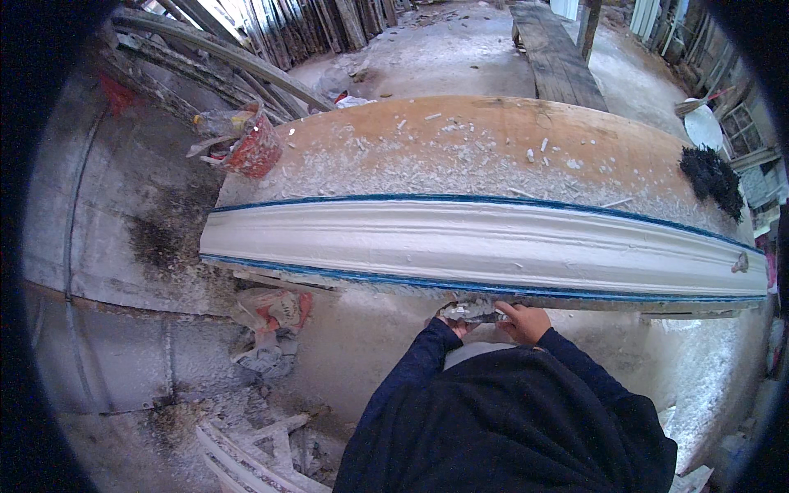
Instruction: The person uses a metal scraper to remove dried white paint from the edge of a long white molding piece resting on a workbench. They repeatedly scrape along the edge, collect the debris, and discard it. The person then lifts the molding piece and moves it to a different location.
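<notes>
A long white plaster cornice moulding point(460, 238), with blue strips along both long edges, lies across the table in front of me. Both hands are close together at its near edge, just in front of my body. In my right hand point(526, 323) is a dark-handled tool point(491, 317), pointing left; its working end is too small to make out. My left hand point(462, 326) is curled beside that end, around something pale and white-smeared that I cannot identify. A small lump point(740, 263) sits on the moulding's right end.
White plaster crumbs cover the orange-brown tabletop point(468, 115) beyond the moulding. A red bucket point(256, 146) stands at its left, a black fibrous bundle point(711, 181) at its right. Plastic bags point(275, 311) and broken white pieces point(246, 456) lie low left. A plank bench point(555, 53) stands behind.
</notes>
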### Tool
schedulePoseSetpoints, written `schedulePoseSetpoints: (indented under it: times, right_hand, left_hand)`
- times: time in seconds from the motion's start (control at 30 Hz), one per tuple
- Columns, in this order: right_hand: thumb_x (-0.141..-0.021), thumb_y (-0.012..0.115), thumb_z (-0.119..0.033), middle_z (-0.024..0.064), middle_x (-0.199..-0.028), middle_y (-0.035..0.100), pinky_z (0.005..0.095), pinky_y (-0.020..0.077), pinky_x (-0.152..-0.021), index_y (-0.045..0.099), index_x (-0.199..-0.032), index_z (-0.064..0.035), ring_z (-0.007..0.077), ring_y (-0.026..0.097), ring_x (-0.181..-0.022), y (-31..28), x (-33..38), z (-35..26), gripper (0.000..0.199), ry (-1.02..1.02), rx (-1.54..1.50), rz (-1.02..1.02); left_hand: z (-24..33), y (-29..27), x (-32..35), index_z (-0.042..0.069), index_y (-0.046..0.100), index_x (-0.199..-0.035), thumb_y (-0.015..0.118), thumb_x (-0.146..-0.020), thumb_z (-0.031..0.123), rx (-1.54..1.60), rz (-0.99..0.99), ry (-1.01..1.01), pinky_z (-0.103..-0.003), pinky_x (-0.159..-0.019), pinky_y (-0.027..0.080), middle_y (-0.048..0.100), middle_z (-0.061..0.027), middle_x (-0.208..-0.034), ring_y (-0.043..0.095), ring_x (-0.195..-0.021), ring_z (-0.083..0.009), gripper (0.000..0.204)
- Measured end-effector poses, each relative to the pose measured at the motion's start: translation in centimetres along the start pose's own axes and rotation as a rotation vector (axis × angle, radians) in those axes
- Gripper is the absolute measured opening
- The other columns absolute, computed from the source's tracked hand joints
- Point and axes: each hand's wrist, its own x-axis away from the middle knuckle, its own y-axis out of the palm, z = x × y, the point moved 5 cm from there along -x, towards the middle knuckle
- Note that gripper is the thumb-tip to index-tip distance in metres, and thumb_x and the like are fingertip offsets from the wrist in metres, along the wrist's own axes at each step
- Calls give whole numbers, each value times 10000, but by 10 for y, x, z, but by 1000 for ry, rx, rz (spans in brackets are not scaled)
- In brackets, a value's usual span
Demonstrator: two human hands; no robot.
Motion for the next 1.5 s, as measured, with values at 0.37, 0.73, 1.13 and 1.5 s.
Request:
schedulePoseSetpoints:
  times: [0.37,0.73,1.13,1.5]
  right_hand:
    - [-813,460,-497,173,-825,617,434,457,-680,447,-1220,-192,347,589,-780,8,-2,-19,509,-23,-248,-417]
    - [-796,543,-411,159,-870,615,393,465,-692,569,-1006,-116,325,589,-808,-26,2,-21,363,53,-437,-244]
    - [-796,549,-320,137,-753,565,435,454,-584,529,-908,-114,345,565,-687,9,-31,-46,236,97,-62,103]
    - [-751,597,-342,126,-708,581,414,460,-569,582,-822,-102,323,574,-674,3,-27,-54,251,72,-73,213]
  left_hand:
    - [-13,21,28,-33,259,-1301,329,-836,452,92,-469,-167,-418,-1058,121,222,-170,-1389,182,-1291,-316,676]
    - [-5,12,43,-77,257,-1288,269,-846,455,435,-751,-16,-462,-1027,200,307,-207,-1337,280,-1241,-349,691]
    - [42,-39,58,-55,266,-1290,139,-859,474,415,-404,168,-516,-992,211,307,-239,-1325,288,-1235,-372,694]
    - [81,-31,64,-85,222,-1296,191,-842,395,211,-467,-191,-504,-1031,151,238,-237,-1361,219,-1268,-372,661]
